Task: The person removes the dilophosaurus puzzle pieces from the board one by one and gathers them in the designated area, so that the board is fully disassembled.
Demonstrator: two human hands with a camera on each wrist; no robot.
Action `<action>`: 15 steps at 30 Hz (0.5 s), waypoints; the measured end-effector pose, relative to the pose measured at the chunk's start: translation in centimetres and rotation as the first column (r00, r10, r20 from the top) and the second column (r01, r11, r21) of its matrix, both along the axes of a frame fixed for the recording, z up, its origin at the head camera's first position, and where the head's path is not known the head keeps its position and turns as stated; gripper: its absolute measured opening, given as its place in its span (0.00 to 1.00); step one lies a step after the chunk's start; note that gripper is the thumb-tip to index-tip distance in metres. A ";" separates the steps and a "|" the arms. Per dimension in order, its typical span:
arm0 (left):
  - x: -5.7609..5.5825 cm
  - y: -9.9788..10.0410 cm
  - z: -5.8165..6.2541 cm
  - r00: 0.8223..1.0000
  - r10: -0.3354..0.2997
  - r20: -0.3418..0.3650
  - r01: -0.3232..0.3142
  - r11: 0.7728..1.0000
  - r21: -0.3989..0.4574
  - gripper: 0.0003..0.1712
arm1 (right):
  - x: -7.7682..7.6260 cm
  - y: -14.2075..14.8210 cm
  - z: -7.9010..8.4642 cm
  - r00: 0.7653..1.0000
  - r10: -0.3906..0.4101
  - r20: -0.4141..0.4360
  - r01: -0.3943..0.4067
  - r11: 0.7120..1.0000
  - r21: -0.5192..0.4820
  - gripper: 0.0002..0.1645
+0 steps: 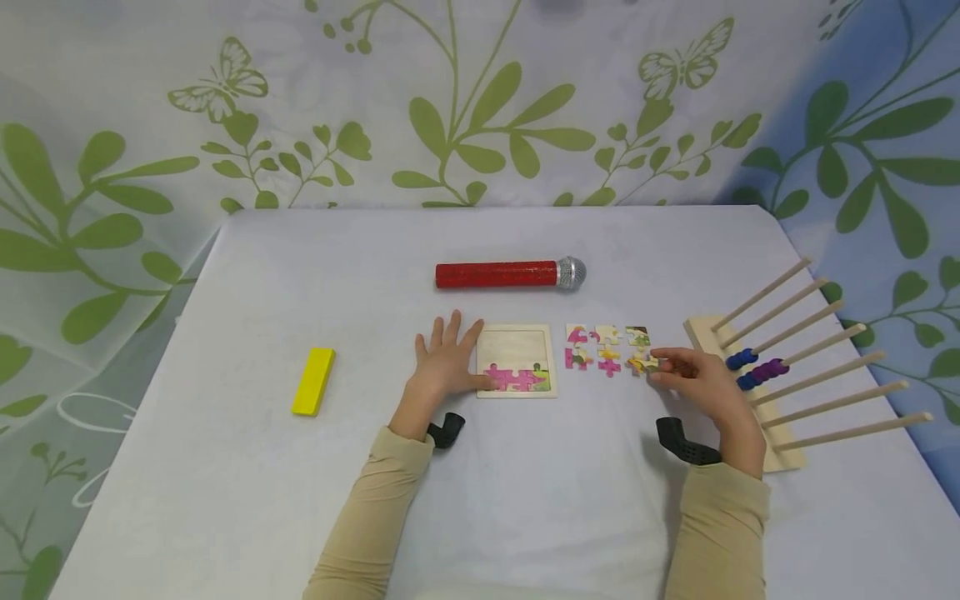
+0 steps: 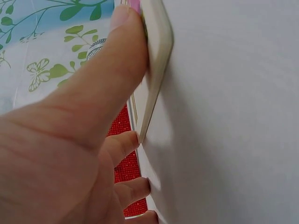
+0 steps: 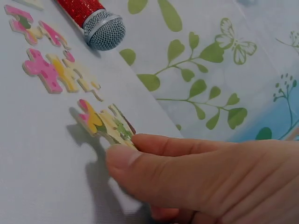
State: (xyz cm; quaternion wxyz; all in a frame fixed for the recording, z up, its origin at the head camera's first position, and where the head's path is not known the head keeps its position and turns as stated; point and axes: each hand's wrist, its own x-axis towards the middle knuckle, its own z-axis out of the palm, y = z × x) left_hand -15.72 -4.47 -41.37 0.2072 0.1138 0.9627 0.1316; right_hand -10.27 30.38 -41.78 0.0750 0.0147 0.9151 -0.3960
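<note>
My left hand [image 1: 444, 360] lies with fingers spread at the left side of a square wooden puzzle tray [image 1: 553, 360]; its thumb [image 2: 110, 65] rests over the tray's edge. Joined pink and green puzzle pieces [image 1: 519, 380] line the bottom of the tray. To the right, my right hand [image 1: 701, 382] pinches a yellow, pink and green jigsaw piece [image 3: 96, 122] between thumb and fingers, tilted up at its near side. Beside it, several loose jigsaw pieces [image 1: 608, 352] lie in two rows, picture side up. The fingertips hide part of the pinched piece.
A red microphone [image 1: 497, 274] with a silver head lies behind the tray. Far left is a yellow block [image 1: 313, 382]. At the right, a wooden peg stand [image 1: 783, 446] with slanting rods carries blue and purple beads [image 1: 767, 372], close to my right hand.
</note>
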 end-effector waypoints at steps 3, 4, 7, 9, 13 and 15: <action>0.1 0.0 0.0 1.000 -0.008 0.002 0.008 1.000 0.000 0.55 | 0.2 0.4 -0.4 1.000 -0.018 0.001 0.018 1.000 0.005 0.27; 0.1 0.0 0.0 1.000 -0.009 0.004 0.009 1.000 -0.004 0.55 | 0.2 0.4 -0.4 1.000 -0.020 -0.005 0.020 1.000 0.007 0.27; 0.1 0.0 -0.1 1.000 -0.013 0.003 0.013 1.000 -0.013 0.57 | 0.2 0.3 -0.4 1.000 -0.015 -0.026 0.015 1.000 0.008 0.27; 0.1 0.0 -0.1 1.000 -0.016 0.001 0.016 1.000 -0.015 0.59 | 0.1 0.1 -0.2 0.999 -0.009 -0.040 0.010 1.000 0.010 0.28; 0.1 0.0 0.0 1.000 -0.024 0.001 0.024 1.000 -0.007 0.63 | -0.4 -1.3 0.2 0.998 0.033 -0.052 -0.036 0.998 -0.056 0.30; 0.2 -0.1 0.1 1.000 -0.027 0.006 0.027 1.000 -0.007 0.65 | -0.8 -2.9 0.3 0.996 0.072 -0.053 -0.077 0.991 -0.109 0.29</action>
